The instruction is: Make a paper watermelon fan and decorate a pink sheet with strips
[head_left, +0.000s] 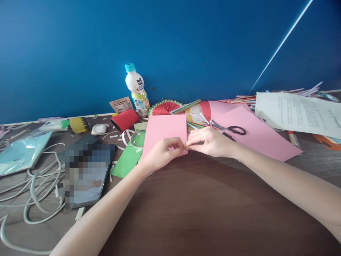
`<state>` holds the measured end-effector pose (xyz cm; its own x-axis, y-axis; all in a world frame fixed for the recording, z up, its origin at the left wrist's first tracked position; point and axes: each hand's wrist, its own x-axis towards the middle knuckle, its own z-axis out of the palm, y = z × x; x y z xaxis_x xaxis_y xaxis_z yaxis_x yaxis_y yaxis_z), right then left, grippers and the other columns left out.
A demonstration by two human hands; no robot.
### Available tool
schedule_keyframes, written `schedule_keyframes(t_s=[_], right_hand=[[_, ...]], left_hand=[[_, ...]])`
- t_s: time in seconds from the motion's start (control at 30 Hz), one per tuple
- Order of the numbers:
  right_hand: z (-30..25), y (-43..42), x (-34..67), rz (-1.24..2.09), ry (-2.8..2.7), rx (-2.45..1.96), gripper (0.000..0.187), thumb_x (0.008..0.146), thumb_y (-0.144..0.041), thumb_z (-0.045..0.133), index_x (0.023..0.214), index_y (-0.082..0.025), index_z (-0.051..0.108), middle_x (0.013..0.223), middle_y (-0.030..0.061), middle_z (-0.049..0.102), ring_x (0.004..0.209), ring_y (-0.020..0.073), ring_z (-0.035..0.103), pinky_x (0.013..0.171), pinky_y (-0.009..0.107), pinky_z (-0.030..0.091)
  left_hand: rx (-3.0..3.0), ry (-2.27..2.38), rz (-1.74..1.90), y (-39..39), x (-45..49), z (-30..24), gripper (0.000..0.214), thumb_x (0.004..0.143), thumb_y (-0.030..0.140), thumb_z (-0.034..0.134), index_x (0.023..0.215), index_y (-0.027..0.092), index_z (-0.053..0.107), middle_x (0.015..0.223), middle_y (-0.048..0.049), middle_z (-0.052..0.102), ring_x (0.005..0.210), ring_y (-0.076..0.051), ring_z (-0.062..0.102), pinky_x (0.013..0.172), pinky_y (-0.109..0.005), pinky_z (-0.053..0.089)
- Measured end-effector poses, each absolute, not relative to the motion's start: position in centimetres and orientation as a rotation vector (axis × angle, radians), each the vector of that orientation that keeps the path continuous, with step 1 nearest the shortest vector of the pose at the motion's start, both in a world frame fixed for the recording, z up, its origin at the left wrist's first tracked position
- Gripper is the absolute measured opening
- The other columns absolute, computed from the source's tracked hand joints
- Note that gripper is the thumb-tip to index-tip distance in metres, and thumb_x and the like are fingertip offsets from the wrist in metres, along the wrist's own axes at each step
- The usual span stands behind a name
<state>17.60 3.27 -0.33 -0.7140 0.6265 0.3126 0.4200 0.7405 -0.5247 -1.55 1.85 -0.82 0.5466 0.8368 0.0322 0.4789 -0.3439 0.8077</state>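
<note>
The left hand (166, 151) and the right hand (209, 142) are meeting fingertip to fingertip, each closing its thumb and fingers in a narrow pinch on a tiny piece (184, 147) between them, too small to identify. A pink paper sheet (166, 128) is lying just beyond the left hand, partly hidden by it. Green paper (126, 161) is lying just left of that hand, and a black-edged phone (92, 185) is lying farther left, near a white cable (33, 188). Black-handled scissors (238, 130) are resting just beyond the right hand, over a second pink sheet (263, 138) that is stretching to its right. Beyond the left hand, a red-and-green pleated paper fan (165, 107) is sitting near an upright bottle (137, 89). Bare brown counter (207, 206) is showing on the near side of both hands.
</note>
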Motion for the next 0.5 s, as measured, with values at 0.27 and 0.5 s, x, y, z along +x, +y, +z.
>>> schedule_keyframes(t_s=[0.27, 0.5], right_hand=[[-0.35, 3.30, 17.74, 0.654, -2.440, -0.840, 0.015, 0.080, -0.017, 0.056, 0.078, -0.014, 0.071, 0.074, 0.0043, 0.067, 0.067, 0.0127, 0.058, 0.062, 0.025, 0.043], [-0.09, 3.38, 17.71, 0.737, -2.401, -0.941, 0.014, 0.078, -0.018, 0.058, 0.077, -0.016, 0.071, 0.074, 0.0023, 0.068, 0.066, 0.0123, 0.059, 0.061, 0.023, 0.044]], left_hand=[[1.969, 1.015, 0.594, 2.03, -1.66, -1.12, 0.023, 0.079, 0.036, 0.049, 0.078, 0.016, 0.062, 0.083, -0.0005, 0.061, 0.080, -0.015, 0.053, 0.073, -0.026, 0.039], [1.902, 1.013, 0.617, 1.99, -1.55, -1.07, 0.024, 0.078, 0.037, 0.051, 0.073, 0.016, 0.059, 0.078, 0.0002, 0.058, 0.078, -0.014, 0.052, 0.072, -0.024, 0.039]])
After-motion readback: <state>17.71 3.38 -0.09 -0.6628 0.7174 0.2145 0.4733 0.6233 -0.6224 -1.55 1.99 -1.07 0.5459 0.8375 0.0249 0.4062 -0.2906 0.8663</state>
